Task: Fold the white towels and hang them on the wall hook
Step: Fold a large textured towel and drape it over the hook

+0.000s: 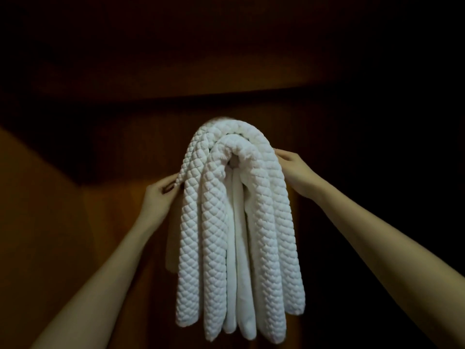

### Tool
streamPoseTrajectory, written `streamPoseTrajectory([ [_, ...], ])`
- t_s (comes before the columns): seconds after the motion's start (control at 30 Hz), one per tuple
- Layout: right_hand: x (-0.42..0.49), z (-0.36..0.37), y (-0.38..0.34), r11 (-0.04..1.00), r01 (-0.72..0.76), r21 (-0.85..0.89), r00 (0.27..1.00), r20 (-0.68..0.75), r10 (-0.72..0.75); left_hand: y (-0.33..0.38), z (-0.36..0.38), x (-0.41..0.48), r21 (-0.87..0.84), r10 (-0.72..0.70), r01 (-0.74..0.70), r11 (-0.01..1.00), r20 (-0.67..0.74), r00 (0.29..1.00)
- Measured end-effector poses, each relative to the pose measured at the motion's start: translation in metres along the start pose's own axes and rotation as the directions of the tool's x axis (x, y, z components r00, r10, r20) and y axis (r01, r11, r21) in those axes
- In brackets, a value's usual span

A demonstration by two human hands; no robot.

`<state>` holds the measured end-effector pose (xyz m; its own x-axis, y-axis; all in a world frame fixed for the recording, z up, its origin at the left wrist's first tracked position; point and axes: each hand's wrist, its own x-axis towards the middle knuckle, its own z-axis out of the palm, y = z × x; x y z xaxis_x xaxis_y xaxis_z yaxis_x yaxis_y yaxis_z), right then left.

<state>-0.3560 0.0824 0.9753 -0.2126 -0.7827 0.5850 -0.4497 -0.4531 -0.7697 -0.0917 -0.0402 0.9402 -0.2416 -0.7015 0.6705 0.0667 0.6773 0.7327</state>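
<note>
Bare arms reach up. Left hand and right hand each pinch the white towels hanging between them.

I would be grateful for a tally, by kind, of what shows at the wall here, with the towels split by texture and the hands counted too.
Quilted white towels: 2, the outer quilted towel and the inner quilted towel
Smooth white towel: 1
Hands: 2, the left hand and the right hand
Total: 5
The pale strip behind is too dim to class.
</note>
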Motion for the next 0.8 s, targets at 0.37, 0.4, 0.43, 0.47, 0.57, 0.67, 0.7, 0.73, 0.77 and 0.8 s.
streamPoseTrajectory([
  [0.37,-0.054,0.005,-0.009,0.98,-0.193,-0.053,0.978,0.069,0.197,-0.002,-0.009,-0.037,-0.11,-0.245,0.285,0.952,0.283,0.927],
  [0.4,-0.062,0.005,-0.01,0.976,-0.214,-0.051,0.974,0.062,0.217,0.0,-0.008,-0.045,-0.105,-0.278,0.316,0.943,0.271,0.922],
  [0.43,-0.072,0.004,-0.013,0.971,-0.234,-0.049,0.971,0.042,0.236,0.003,-0.009,-0.054,-0.1,-0.319,0.35,0.931,0.237,0.917],
  [0.47,-0.081,0.003,-0.014,0.967,-0.25,-0.052,0.968,0.013,0.251,0.008,-0.01,-0.064,-0.079,-0.356,0.375,0.924,0.185,0.916],
  [0.57,-0.126,0.002,-0.021,0.955,-0.25,-0.162,0.967,-0.083,0.239,0.03,-0.012,-0.109,0.005,-0.31,0.31,0.951,0.002,0.951],
  [0.67,-0.182,0.013,-0.013,0.924,-0.227,-0.309,0.974,-0.069,0.216,0.046,-0.011,-0.169,0.209,-0.171,0.193,0.959,-0.119,0.978],
  [0.7,-0.202,0.02,-0.009,0.897,-0.242,-0.369,0.968,-0.024,0.251,0.046,-0.012,-0.191,0.307,-0.157,0.192,0.932,-0.134,0.978],
  [0.73,-0.223,0.028,-0.004,0.867,-0.256,-0.427,0.956,0.023,0.293,0.042,-0.013,-0.215,0.405,-0.163,0.2,0.892,-0.124,0.979],
  [0.77,-0.243,0.037,0.002,0.842,-0.267,-0.469,0.941,0.063,0.334,0.037,-0.014,-0.239,0.488,-0.199,0.218,0.845,-0.091,0.976],
  [0.8,-0.264,0.047,0.008,0.826,-0.276,-0.492,0.927,0.092,0.365,0.034,-0.016,-0.264,0.555,-0.236,0.223,0.801,-0.048,0.97],
])
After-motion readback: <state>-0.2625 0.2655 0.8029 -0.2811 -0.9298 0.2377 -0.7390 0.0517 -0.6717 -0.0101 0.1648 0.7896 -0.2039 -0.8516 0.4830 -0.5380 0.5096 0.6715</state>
